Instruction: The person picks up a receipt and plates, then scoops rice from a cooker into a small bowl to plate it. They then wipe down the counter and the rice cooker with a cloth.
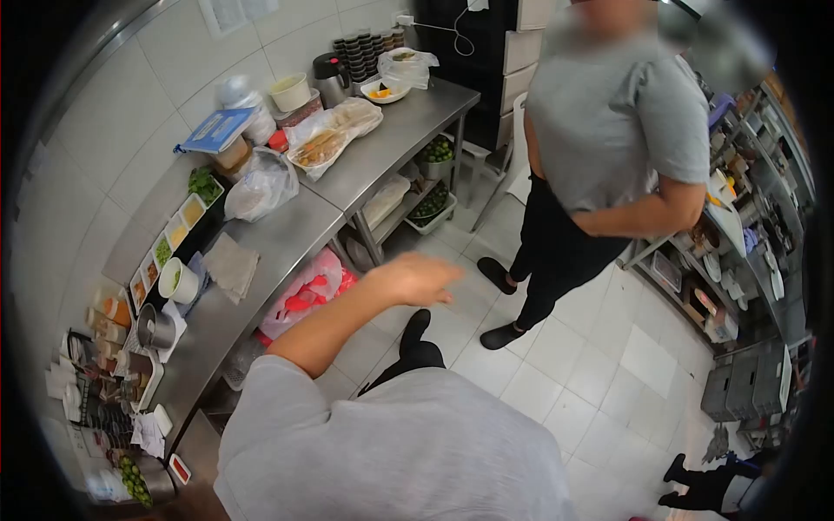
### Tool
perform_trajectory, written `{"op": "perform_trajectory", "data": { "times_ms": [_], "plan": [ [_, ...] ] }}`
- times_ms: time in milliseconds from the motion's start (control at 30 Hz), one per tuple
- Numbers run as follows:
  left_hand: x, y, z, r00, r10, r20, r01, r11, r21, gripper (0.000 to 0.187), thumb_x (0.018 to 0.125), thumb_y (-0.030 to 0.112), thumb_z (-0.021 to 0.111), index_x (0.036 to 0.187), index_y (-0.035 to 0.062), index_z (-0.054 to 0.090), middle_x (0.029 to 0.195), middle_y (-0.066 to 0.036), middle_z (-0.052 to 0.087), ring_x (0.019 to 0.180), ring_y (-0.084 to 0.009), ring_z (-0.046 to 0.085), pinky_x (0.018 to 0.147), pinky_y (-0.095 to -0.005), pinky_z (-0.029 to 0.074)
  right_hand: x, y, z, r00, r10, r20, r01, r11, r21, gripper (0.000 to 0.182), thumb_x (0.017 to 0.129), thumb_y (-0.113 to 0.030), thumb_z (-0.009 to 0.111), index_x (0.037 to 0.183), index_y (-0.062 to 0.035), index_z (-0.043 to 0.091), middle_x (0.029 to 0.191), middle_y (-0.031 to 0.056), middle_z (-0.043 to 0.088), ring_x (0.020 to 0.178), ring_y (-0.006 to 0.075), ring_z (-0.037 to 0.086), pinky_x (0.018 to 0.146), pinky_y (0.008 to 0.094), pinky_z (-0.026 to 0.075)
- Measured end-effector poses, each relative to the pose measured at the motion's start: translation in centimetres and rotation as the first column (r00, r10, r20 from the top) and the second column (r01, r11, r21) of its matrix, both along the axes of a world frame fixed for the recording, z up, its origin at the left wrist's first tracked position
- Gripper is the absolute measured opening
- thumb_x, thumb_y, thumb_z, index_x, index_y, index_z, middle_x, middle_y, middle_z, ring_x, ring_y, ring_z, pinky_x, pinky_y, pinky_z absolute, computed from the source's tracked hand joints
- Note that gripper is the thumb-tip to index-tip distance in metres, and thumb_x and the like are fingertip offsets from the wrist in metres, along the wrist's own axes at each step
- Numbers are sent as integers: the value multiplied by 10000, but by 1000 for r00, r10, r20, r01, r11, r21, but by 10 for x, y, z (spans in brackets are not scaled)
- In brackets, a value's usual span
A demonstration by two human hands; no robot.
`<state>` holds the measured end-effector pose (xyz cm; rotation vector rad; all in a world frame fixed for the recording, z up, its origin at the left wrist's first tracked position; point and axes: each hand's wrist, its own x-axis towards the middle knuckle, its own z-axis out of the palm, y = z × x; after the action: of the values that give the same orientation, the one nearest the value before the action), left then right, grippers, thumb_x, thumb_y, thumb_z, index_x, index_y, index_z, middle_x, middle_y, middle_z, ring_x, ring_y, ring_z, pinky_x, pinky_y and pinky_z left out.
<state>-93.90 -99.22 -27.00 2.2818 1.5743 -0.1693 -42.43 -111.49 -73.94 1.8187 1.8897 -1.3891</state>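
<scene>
My left hand (pixel 417 278) is raised over the white tiled floor, motion-blurred, fingers stretched out and apart, holding nothing. It hovers just right of the steel counter (pixel 287 234), above a pink plastic bag (pixel 304 295) on the shelf below. My right hand is out of view. My grey shirt fills the bottom of the view, and my black shoe (pixel 415 326) shows under the hand.
Another person in a grey shirt and black trousers (pixel 599 156) stands on the floor ahead, right. The counter holds bagged food (pixel 334 130), a folded cloth (pixel 230 265), sauce tubs and a thermos (pixel 330 78). Crates of limes (pixel 434 152) sit underneath. Steel shelving (pixel 747 260) lines the right side.
</scene>
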Motion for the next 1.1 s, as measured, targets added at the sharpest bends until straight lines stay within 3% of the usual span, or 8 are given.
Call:
{"op": "perform_trajectory", "data": {
  "times_ms": [133,167,200,467,700,867,967,1100],
  "plan": [
    [-81,45,0,970,232,69,-234,972,23,522,863,369,574,1311,139,438,1067,-161,568,997,-355,569,830,-434,463,-55,114,-40,826,525,205,-550,672,496,264,837,-221,552,668,-18,572,539,96,566,478,195,564,416,333,435],
    [-101,59,-3,961,257,98,-261,965,20,516,860,369,578,1300,133,448,1068,-162,566,999,-355,568,831,-432,463,-93,153,9,983,141,-115,-120,978,172,241,824,-249,592,742,-22,586,620,75,594,527,185,577,441,330,447],
    [-120,80,-3,951,281,127,-287,958,24,511,857,370,583,1289,127,458,1070,-162,564,1000,-355,567,831,-430,463,-150,193,96,865,-440,-243,416,898,-144,253,812,-277,632,816,-26,600,702,55,622,576,174,589,466,328,459],
    [-244,229,-19,908,375,186,-408,891,199,411,873,345,557,1151,43,536,977,-161,544,891,-358,572,766,-438,459,-413,422,137,892,33,-452,-33,999,7,164,827,-198,635,920,-63,624,746,-13,605,654,89,556,528,248,428],
    [-304,178,-18,903,426,-47,-421,862,-284,316,871,318,553,999,34,607,1063,-157,596,946,-344,592,781,-439,487,-465,515,163,826,100,-555,-98,995,34,190,823,-144,650,1000,-76,626,832,8,641,747,141,614,650,280,474],
    [-360,-14,-67,456,673,-582,-878,448,-169,235,784,179,534,947,58,653,965,-177,649,891,-325,634,754,-436,509,-431,557,138,907,393,-155,-326,884,335,175,773,-162,653,869,-15,652,844,144,669,818,234,651,733,334,499],
    [-372,-82,-97,60,882,-468,-992,103,66,523,736,239,687,1173,26,492,1073,-259,581,999,-410,570,842,-451,478,-438,565,136,898,397,-187,-323,886,332,241,765,-237,648,913,-47,648,877,211,646,876,365,622,759,409,493],
    [-370,-99,-139,-50,975,-218,-965,9,261,481,718,30,559,1151,-34,360,1122,-298,455,979,-460,517,883,-481,429,-484,562,190,813,540,-219,-474,831,290,223,807,-215,629,933,-33,654,899,154,663,834,264,636,760,337,492]
  ]
}}
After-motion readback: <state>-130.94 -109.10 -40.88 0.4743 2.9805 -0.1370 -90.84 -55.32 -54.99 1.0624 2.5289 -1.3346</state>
